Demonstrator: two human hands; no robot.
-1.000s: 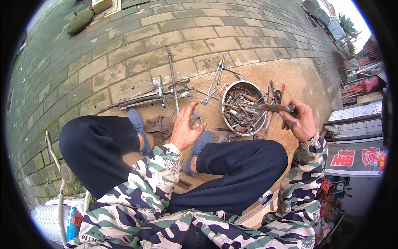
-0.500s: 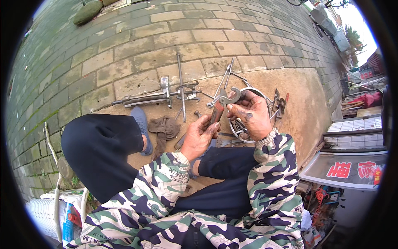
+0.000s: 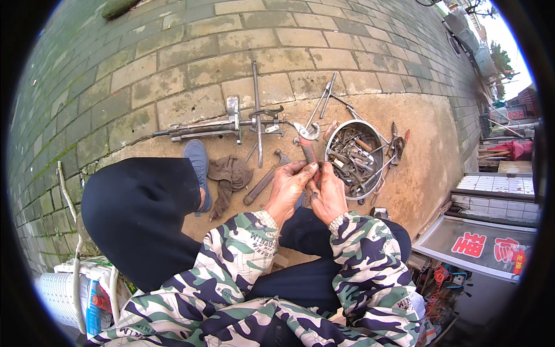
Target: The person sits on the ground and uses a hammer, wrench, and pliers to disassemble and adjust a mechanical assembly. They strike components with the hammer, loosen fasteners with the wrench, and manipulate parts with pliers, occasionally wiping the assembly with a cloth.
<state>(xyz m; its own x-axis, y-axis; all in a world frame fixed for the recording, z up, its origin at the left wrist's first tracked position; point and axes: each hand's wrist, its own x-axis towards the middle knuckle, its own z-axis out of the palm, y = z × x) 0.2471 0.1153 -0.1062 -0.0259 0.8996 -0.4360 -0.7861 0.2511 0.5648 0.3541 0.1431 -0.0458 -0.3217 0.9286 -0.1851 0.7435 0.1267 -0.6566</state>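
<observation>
Above the ground in front of my lap I hold a wrench [image 3: 306,151] with a curved, hooked metal jaw and a red and dark handle. Its jaw points away from me. My left hand [image 3: 288,189] is closed round the lower part of the handle. Against it, my right hand [image 3: 329,194] is closed too, its fingers at the handle's bottom end. Just right of the jaw stands a round metal basin [image 3: 354,121] full of loose tools and small metal parts. A hammer [image 3: 261,185] lies on the ground left of my hands.
A brown rag [image 3: 231,173] lies beside my shoe [image 3: 196,162]. Beyond it is a long metal assembly [image 3: 205,130] with a bar [image 3: 257,115] across it. Pliers [image 3: 398,147] lie right of the basin. A signboard [image 3: 445,237] stands at the right.
My right hand has left the wrench's jaw and come down to the handle's end, beside my left hand. The basin and its contents now show more fully.
</observation>
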